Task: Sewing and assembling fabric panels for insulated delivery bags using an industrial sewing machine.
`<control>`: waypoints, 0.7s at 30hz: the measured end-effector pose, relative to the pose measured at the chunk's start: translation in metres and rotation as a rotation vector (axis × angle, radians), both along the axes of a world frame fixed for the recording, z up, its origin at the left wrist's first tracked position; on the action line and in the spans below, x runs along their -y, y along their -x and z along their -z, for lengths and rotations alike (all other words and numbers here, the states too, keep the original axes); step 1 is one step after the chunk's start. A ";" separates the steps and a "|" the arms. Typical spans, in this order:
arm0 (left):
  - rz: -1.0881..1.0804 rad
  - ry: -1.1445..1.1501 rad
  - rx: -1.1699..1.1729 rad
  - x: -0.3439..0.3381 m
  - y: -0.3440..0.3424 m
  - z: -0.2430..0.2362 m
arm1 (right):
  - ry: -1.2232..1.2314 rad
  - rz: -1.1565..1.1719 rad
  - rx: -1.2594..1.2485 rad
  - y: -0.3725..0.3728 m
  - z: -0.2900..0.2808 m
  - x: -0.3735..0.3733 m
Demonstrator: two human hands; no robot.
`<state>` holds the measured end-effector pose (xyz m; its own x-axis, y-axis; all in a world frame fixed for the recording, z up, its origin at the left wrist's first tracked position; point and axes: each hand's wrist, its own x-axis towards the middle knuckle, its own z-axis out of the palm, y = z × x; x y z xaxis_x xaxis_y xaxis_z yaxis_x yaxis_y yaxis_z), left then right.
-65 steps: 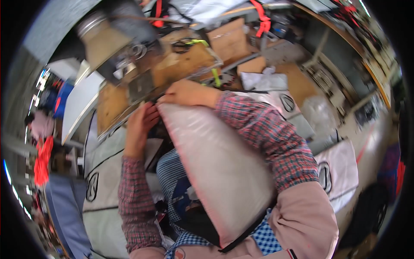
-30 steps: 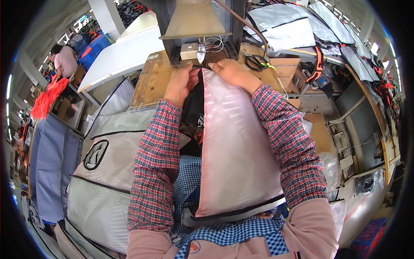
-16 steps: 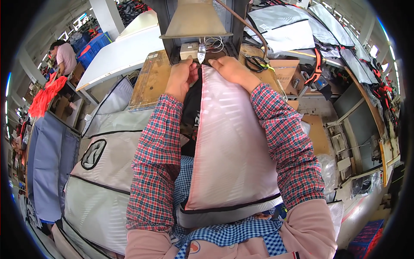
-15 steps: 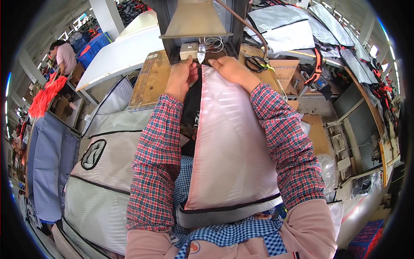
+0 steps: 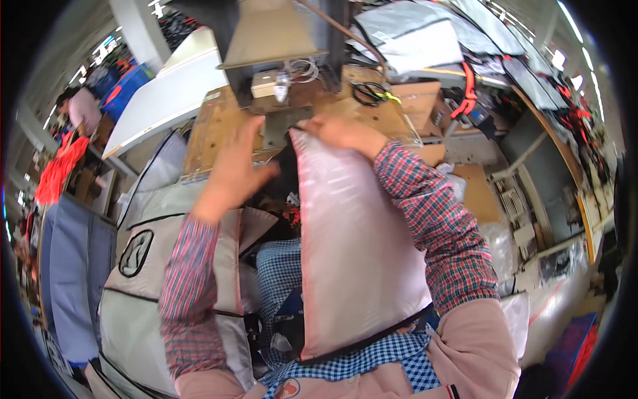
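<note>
In my right hand is the upper end of a silvery-pink fabric panel, its fingers closed on the narrow top. The panel hangs toward my lap, with reddish stitching along its left edge and dark binding at the bottom. My left hand, smeared by motion, is apart from the panel, thumb and fingers spread with nothing in them. Ahead of both hands stands a machine with a tan hood and a small metal tip beneath it. Black material shows between my hands, partly hidden.
Black-handled scissors lie on the wooden worktop, right of the machine. A large grey panel with black trim spreads at my left. A white table stands beyond it. Silvery sheets are piled at the far right. A person works far left.
My left hand has let go of the panel's top and swung left and nearer me. The right hand has drawn the panel slightly back from the metal tip. The view has shifted.
</note>
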<state>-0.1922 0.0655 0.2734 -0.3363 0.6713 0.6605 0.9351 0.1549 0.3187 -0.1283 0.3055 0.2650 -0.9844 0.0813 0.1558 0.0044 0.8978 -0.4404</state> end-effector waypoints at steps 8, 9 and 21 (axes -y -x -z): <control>0.804 0.461 -0.344 0.006 -0.174 0.025 | -0.084 -0.189 0.026 -0.080 0.058 0.026; 0.829 0.517 -0.277 0.003 -0.177 0.032 | -0.048 -0.013 -0.047 -0.099 0.063 0.036; 0.426 0.083 0.193 -0.081 -0.237 0.014 | 0.232 0.207 -0.246 -0.442 -0.021 0.036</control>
